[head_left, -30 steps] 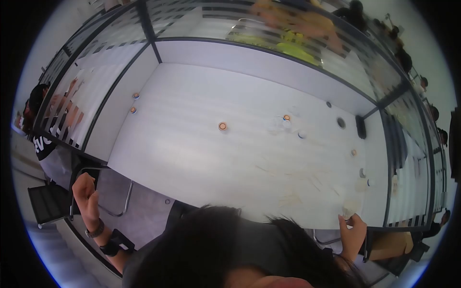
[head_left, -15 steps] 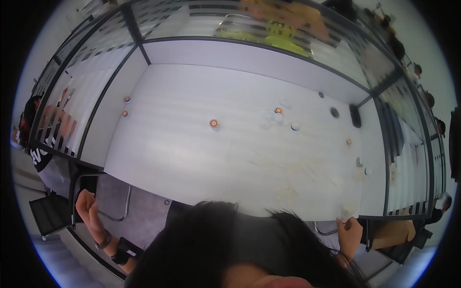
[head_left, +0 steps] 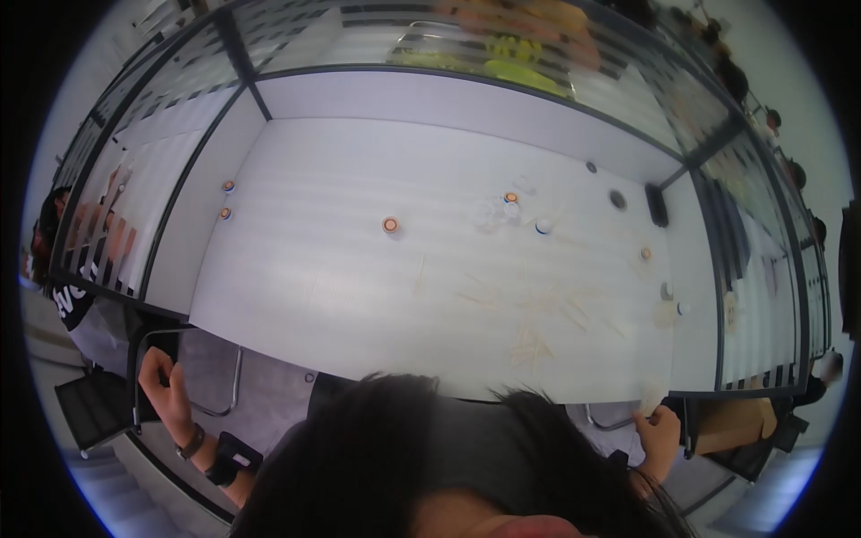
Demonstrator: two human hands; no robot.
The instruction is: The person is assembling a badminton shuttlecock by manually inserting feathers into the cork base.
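Observation:
My right hand (head_left: 659,438) is at the front right edge of the table, its fingers pinched on a thin pale piece (head_left: 652,396) that sticks up above them. What exactly the piece is, I cannot tell. Off the table's left front corner, my left hand (head_left: 166,390) is raised beside a chair with its fingers curled in, nothing showing in them. Many thin pale sticks (head_left: 534,345) lie scattered over the right half of the white table (head_left: 305,206). A small round container with an orange ring on top (head_left: 390,225) stands near the middle.
Clear cup-like pieces (head_left: 484,212) and a blue-rimmed white container (head_left: 543,228) are toward the back right. Two small containers (head_left: 228,186) stand by the left panel. Low panels border the table, with a dark grommet (head_left: 617,200) at right. A brown cardboard box (head_left: 735,426) sits right.
My left hand has turned slightly, fingers still curled. The right hand stays at the table edge with the pale piece. The whole view has shifted a little.

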